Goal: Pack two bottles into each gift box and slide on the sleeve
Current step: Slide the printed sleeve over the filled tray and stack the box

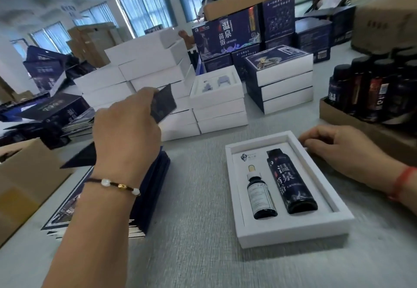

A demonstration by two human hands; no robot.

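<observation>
While the left hand [126, 127] is raised above the grey table [198, 197], its fingers are curled round a dark blue sleeve [163, 104], pinching it at one edge so that the flat piece tilts up and away (motion blur hides its print). A beaded cord bracelet [117, 184] circles that wrist. Directly beneath the forearm lies a stack of flat dark blue sleeves [149, 188], fanned slightly at its near end.

The right hand [338, 150] holds nothing: its loosely bent fingers rest on the far right corner of the open white gift box [291, 231], with a red string [400, 181] at the wrist. Inside the box's white insert lie two bottles side by side, a small dropper bottle [261, 195] on the left and a taller dark bottle [291, 181] with white characters on the right, both caps pointing away.

Beyond, stacked white boxes [144, 71] fill the middle of the table, one of them open on top [216, 87]. Sleeved boxes [279, 78] stand just right of these, and a cardboard tray of dark bottles [370, 89] sits at the far right edge.
</observation>
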